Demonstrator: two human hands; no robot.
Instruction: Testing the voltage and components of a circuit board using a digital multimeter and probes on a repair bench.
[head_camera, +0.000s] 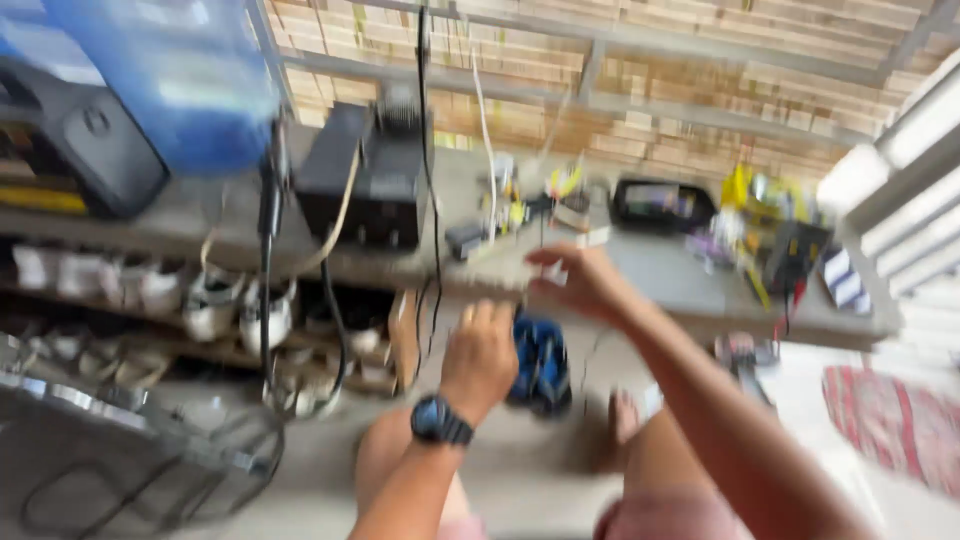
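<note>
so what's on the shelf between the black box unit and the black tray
In the head view, a blurred clutter of small tools and wires lies between the black box unit and black tray; the right hand reaches just below.

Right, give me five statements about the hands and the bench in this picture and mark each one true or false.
1. The left hand has a dark watch on its wrist. True.
2. The right hand reaches out over the front edge of the grey bench. True.
3. A blue container stands at the right end of the bench. False: it is at the upper left.
4. The wall behind the bench is bare brick. True.
5. The black box-shaped device lies on the floor beside the feet. False: it sits on the bench top, left of the hands.
</note>
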